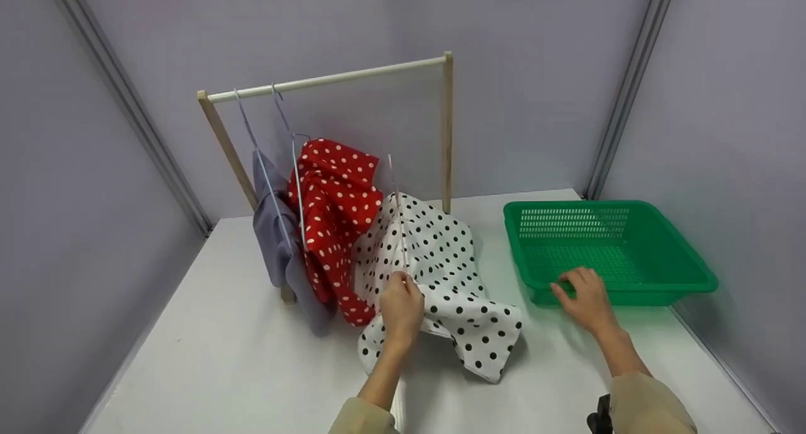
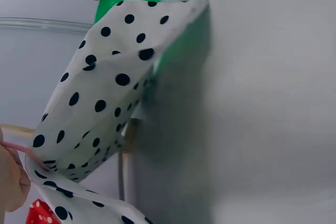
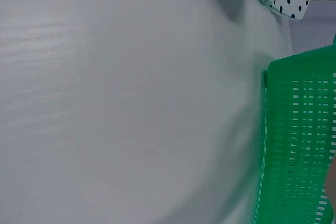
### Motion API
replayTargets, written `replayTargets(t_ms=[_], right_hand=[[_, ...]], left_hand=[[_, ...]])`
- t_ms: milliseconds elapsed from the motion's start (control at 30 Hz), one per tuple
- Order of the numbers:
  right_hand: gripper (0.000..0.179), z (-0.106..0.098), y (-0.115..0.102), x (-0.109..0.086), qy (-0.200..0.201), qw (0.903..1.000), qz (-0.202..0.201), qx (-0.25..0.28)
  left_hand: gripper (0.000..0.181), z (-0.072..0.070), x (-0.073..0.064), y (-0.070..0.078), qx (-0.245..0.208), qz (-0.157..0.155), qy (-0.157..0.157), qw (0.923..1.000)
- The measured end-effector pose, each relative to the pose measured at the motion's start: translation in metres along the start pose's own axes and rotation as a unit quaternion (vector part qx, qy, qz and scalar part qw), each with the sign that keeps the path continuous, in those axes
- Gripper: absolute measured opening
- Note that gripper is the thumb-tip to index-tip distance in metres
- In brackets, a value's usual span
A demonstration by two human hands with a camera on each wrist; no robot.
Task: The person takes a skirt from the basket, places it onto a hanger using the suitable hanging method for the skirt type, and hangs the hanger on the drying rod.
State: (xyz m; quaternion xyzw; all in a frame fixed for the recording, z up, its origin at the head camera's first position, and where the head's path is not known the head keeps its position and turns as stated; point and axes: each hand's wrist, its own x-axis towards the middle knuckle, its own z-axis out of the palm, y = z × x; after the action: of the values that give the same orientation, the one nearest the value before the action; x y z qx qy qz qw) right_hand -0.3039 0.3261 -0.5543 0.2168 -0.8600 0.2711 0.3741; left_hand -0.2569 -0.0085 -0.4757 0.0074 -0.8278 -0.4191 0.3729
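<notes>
My left hand grips a pink wire hanger from which a white cloth garment with black dots drapes. The garment's lower part spreads toward the front, and its folds fill the left wrist view. My right hand, fingers loosely bent and holding nothing, is over the near rim of a green plastic basket. In the right wrist view the side of the basket stands close by, with only a sliver of the hand at the edge.
Left of the dotted garment stands a rack with a white rail and wooden posts. A grey-blue garment and a red garment with white dots hang there on hangers. Pale panels enclose the white table.
</notes>
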Motion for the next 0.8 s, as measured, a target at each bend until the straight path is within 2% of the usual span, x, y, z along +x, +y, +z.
replayTargets(t_ms=[100, 233, 367, 533, 633, 800], right_hand=[[0.019, 0.001, 0.003, 0.0, 0.027, 0.9995, -0.017, 0.005], [0.019, 0.002, 0.005, -0.002, 0.043, 0.9989, -0.005, -0.017], [0.026, 0.0, 0.006, -0.007, 0.05, 0.9972, 0.0, -0.055], [0.037, 0.0, 0.004, -0.009, 0.047, 0.9931, -0.023, -0.105], [0.04, 0.0, 0.004, -0.009, 0.045, 0.992, -0.028, -0.114], [0.054, 0.002, 0.003, -0.009, 0.067, 0.9892, -0.038, -0.125]], left_hand=[[0.006, -0.005, 0.011, 0.007, -0.006, -0.006, 0.005, 0.9999], [0.005, -0.011, 0.022, 0.014, -0.023, -0.01, 0.005, 0.9997], [0.005, -0.016, 0.034, 0.02, -0.03, 0.011, 0.014, 0.9994], [0.007, -0.024, 0.055, 0.033, -0.021, 0.03, 0.03, 0.9989], [0.009, -0.03, 0.068, 0.04, -0.011, 0.027, 0.03, 0.9991], [0.009, -0.038, 0.085, 0.055, -0.015, 0.012, 0.03, 0.9994]])
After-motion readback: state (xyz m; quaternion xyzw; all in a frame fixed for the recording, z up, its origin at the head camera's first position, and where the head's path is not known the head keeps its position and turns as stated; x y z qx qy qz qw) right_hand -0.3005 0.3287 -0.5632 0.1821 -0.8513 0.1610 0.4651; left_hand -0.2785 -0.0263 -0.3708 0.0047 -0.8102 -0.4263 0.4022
